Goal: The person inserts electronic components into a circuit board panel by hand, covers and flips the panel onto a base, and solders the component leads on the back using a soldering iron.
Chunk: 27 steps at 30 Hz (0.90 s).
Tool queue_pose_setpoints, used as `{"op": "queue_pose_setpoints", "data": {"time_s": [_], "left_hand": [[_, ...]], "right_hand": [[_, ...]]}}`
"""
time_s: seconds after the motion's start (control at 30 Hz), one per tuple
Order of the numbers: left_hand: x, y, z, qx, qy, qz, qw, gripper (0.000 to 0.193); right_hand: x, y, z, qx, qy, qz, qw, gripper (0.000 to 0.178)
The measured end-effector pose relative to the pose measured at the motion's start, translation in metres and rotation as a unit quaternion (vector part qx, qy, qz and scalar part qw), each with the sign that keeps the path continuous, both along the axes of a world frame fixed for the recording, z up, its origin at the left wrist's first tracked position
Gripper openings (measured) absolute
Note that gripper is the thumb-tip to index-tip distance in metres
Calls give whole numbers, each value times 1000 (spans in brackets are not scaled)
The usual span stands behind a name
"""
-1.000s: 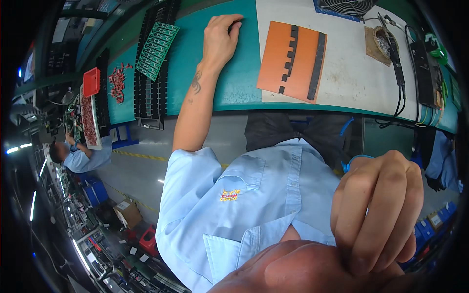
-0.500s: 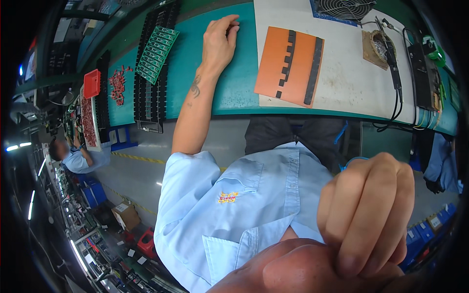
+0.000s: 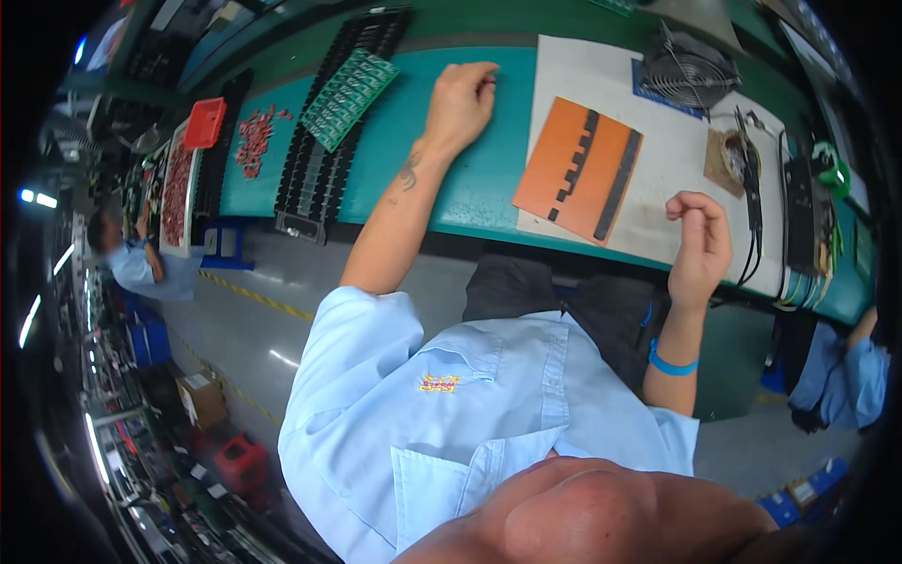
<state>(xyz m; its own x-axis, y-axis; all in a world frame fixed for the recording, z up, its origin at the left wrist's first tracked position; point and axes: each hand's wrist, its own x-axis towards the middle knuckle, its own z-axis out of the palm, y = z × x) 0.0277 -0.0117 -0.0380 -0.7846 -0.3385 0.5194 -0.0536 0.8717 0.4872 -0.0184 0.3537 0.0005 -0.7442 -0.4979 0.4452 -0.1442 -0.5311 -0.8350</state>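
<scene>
On the teal bench mat (image 3: 399,164) rests my left hand (image 3: 460,108), its fingers loosely bent and thumb a little apart, with nothing seen in it. Left of it a green panel of small circuit boards (image 3: 349,99) lies across a black slotted rack (image 3: 315,179). My right hand (image 3: 703,242) is over the bench's front edge, half curled, palm side partly showing and no object visible in it. Nearest to that hand is an orange board (image 3: 554,164) with a notched black strip and a plain dark strip, lying on a white sheet (image 3: 676,160).
Loose red parts (image 3: 254,141) and a red tray (image 3: 204,124) are at the left. Right: a fan (image 3: 691,75), a soldering iron (image 3: 749,169) by a round holder (image 3: 728,155), cables and a black box (image 3: 805,221). A co-worker (image 3: 141,263) sits far left; another's sleeve (image 3: 850,371) shows right.
My right hand has come away from my face and moved out to the bench's front edge. The view has shifted; my left hand stays on the mat.
</scene>
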Motion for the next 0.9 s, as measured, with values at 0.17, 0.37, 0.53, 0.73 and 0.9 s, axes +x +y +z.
{"op": "queue_pose_setpoints", "data": {"time_s": [0.17, 0.37, 0.53, 0.73, 0.9], "left_hand": [[7, 5, 18, -142, 101, 45, 984, 46], [86, -87, 85, -153, 62, 133, 977, 54], [183, -248, 65, -103, -107, 314, 938, 68], [201, -281, 5, -198, -239, 454, 835, 72], [204, -315, 3, -176, -270, 447, 834, 63]], "right_hand": [[-8, -8, -38, 215, 125, -241, 938, 23], [-1, 1, -44, 262, 134, -232, 927, 28], [-2, -8, -38, 280, 160, -233, 917, 28], [1, -13, -35, 298, 175, -262, 901, 28], [3, -15, -35, 312, 178, -276, 892, 29]]}}
